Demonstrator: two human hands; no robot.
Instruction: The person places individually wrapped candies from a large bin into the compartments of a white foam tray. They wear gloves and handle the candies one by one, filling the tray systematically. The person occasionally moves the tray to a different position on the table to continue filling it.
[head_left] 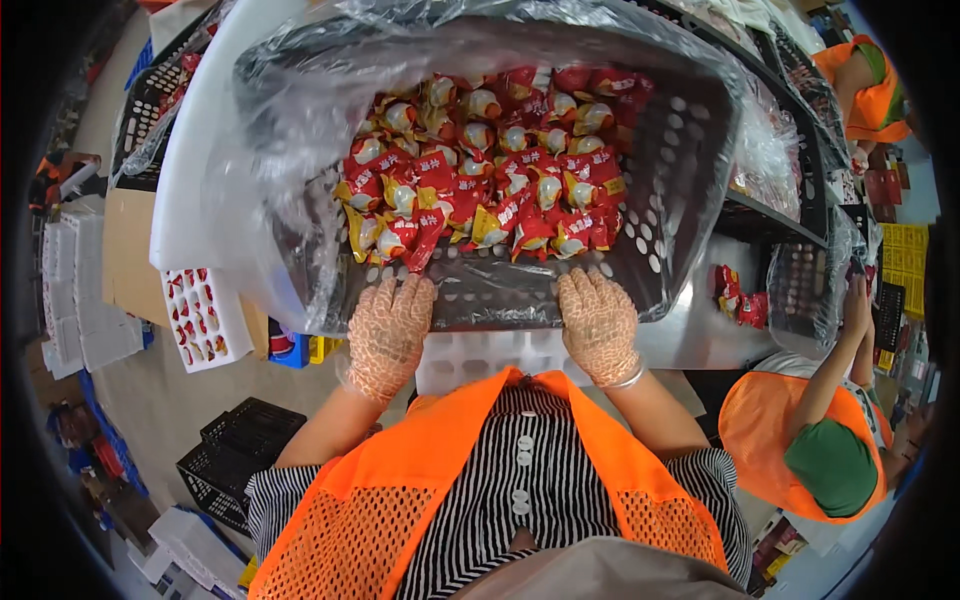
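A black perforated crate [500,318] lined with clear plastic film [290,120] stands in front of me. Inside it, at the far and middle part, lie several small red and gold packets [485,170] with clear windows showing something pale. My left hand [388,330], in a thin patterned glove, hooks its fingers over the crate's near rim and the film. Further right on the same rim, my right hand [598,325] grips in the same way, also gloved. Both thumbs are mostly hidden.
A white tray of red packets [205,318] is at the left. Black crates [240,450] stand on the floor at lower left. Loose red packets [740,298] lie on the metal table at right, near another lined crate [800,290] and a co-worker in an orange vest [760,420].
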